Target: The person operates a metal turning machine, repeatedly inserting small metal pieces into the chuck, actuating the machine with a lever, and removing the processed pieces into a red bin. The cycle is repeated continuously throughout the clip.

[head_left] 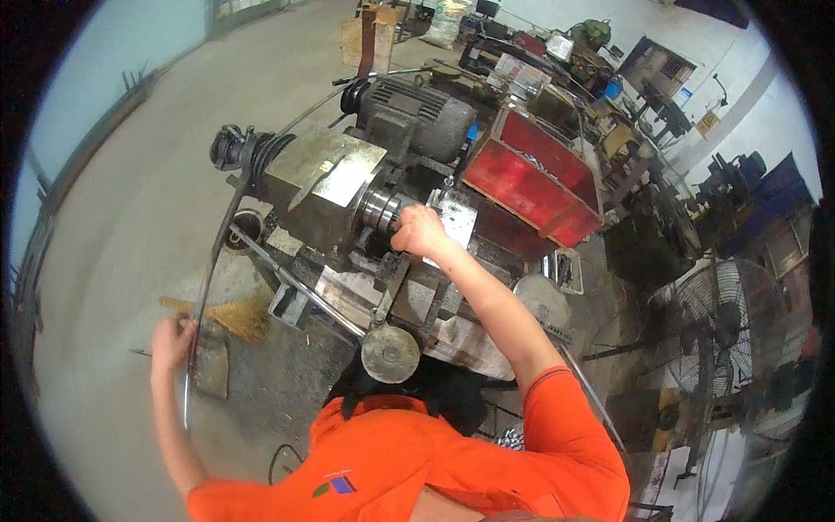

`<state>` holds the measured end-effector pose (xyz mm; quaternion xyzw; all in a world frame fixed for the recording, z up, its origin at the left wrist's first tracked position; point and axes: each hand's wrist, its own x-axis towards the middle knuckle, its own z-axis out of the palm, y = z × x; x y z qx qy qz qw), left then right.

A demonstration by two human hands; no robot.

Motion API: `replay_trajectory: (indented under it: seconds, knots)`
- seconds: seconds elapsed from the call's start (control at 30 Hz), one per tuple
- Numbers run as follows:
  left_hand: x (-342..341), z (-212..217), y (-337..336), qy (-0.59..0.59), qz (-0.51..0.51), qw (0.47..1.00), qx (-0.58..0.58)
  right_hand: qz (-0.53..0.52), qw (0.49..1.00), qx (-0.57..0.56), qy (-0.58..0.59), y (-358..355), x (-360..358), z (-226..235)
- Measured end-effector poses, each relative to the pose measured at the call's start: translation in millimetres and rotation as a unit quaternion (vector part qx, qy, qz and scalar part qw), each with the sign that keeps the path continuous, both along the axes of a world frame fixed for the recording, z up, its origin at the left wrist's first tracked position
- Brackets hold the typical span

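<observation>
My left hand (172,343) is closed round the lower part of a long metal lever (215,248), which slopes up past the left end of a small lathe. My right hand (419,232) is at the front of the lathe's round steel chuck (380,210), its fingers bent and pressed together. Whatever those fingers hold is hidden behind them. The boxy grey headstock (317,178) stands just left of the chuck, with a pale sheet or plate on top. Below my right hand is the machine's carriage, with a round metal disc (390,354) towards me.
A dark finned motor (416,117) sits behind the headstock. Right of it stands a red metal box (535,178) with small parts inside. A straw broom (239,318) lies on the floor near my left hand. A large fan (718,326) stands far right.
</observation>
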<state>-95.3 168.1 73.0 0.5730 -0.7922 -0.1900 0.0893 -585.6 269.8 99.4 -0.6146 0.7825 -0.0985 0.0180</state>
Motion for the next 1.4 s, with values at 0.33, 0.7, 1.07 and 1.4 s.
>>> replay_trajectory:
  seconds: [0.33,0.7,1.07,1.4]
  knots:
    - [-5,-46,8,-0.113,0.05,0.987,-0.098,0.023,0.995,0.0,-0.099,-6,-7,4]
    - [105,-71,-184,-0.257,0.022,0.924,-0.281,-0.002,0.997,-0.02,-0.077,-9,-6,-4]
    - [-70,-188,-108,0.102,0.054,0.992,0.049,0.105,0.952,-0.282,-0.051,91,2,25]
    - [-177,-180,-76,-0.361,-0.307,0.879,-0.053,-0.246,0.945,-0.185,-0.107,335,-37,-25]
